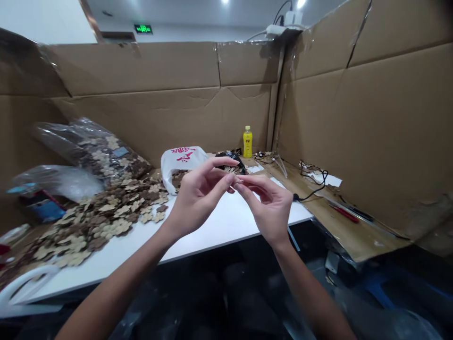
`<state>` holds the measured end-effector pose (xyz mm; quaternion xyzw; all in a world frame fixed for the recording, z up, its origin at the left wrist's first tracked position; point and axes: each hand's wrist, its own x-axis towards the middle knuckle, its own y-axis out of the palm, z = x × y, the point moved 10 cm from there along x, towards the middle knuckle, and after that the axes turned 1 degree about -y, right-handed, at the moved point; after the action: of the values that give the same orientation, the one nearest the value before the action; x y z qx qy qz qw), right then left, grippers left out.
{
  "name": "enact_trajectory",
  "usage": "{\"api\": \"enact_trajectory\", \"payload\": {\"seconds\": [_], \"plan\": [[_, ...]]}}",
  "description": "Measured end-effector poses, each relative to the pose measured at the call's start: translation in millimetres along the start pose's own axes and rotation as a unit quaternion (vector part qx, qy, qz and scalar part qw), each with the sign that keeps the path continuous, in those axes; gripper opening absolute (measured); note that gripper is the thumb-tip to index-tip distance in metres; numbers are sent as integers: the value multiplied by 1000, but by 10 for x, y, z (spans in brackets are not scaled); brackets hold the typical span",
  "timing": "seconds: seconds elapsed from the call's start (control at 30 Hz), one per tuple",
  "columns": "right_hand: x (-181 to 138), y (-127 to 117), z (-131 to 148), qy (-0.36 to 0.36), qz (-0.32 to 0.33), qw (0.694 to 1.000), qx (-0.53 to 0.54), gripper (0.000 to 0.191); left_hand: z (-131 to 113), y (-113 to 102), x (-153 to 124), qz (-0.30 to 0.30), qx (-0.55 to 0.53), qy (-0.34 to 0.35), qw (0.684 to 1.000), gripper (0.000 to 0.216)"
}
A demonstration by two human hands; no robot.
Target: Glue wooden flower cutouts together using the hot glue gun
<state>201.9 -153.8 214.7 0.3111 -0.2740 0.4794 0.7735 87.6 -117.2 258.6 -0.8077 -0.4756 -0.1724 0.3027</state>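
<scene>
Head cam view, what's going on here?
A person holds both hands up over a white table, the left hand and the right hand pinching a small pale sliver between their fingertips; it is too small to identify. To the left, a heap of flower-shaped wooden cutouts spreads across the table, beside a clear plastic bag of more. A white printed carrier bag and a yellow bottle sit further back.

This is a makeshift work booth inside a larger building, more workshop than office. Tall cardboard partitions (159, 94) wall in a white desk (226, 222) heaped with small wooden cut-outs (102, 217), with more in a bulging plastic bag (106, 153). A power strip (278, 30) sits atop the cardboard; a green exit sign (143, 29) and ceiling lights (300, 4) show beyond.
</scene>
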Motion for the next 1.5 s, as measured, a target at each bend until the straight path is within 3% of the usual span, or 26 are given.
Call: {"api": "enact_trajectory", "payload": {"seconds": [0.23, 0.37, 0.43, 0.5, 0.6, 0.7, 0.77, 0.87, 1.0, 1.13, 1.23, 1.33, 1.37, 1.43, 1.5], "plan": [[-181, -54, 491, -75, -18, 996, -45, 6, -313, -56, -351, -17, 66, 18, 998, 34], [-369, -309, 477, -17, 10, 998, -65, 6, -248, -127, -391, -21, 50, -8, 999, 32], [-575, -451, 241, 58, 60, 992, -92, 12, -154, -194, -379, -24, 9, -33, 999, 32], [-893, -562, -164, 152, 139, 969, -134, 19, -33, -261, -358, -26, -48, -60, 997, 33], [-1479, -706, -879, 282, 276, 888, -235, 27, 174, -325, -322, -29, -130, -99, 986, 34], [-1773, -882, -1277, 334, 337, 823, -313, 44, 379, -300, -302, -24, -177, -132, 975, 35], [-1785, -933, -1337, 374, 346, 813, -283, 48, 506, -215, -320, -16, -187, -150, 971, 34], [-1602, -991, -1254, 434, 304, 822, -208, 44, 698, 65, -434, 16, -170, -167, 971, 32], [-1433, -851, -1066, 457, 328, 816, -133, 43, 1128, 816, -755, 145, -112, -208, 961, 41], [-1352, -706, -836, 428, 386, 811, -100, 48, 1688, 1466, -1049, 194, -165, -274, 927, 64], [-1029, -872, -591, 325, 322, 859, -229, 43, 1924, 1780, -1236, 261, -184, -324, 891, 66], [-677, -1035, -96, 116, 136, 910, -374, 42, 1865, 1750, -1278, 263, -281, -378, 842, 58], [-675, -951, 29, 44, 117, 912, -390, 44, 1755, 1685, -1242, 243, -364, -388, 811, 55], [-818, -579, 41, -58, 186, 898, -395, 48, 1467, 1498, -1130, 210, -497, -378, 752, 58], [-1029, -244, -217, -64, 284, 866, -407, 49, 1266, 1229, -1015, 150, -558, -355, 735, 62]]}}
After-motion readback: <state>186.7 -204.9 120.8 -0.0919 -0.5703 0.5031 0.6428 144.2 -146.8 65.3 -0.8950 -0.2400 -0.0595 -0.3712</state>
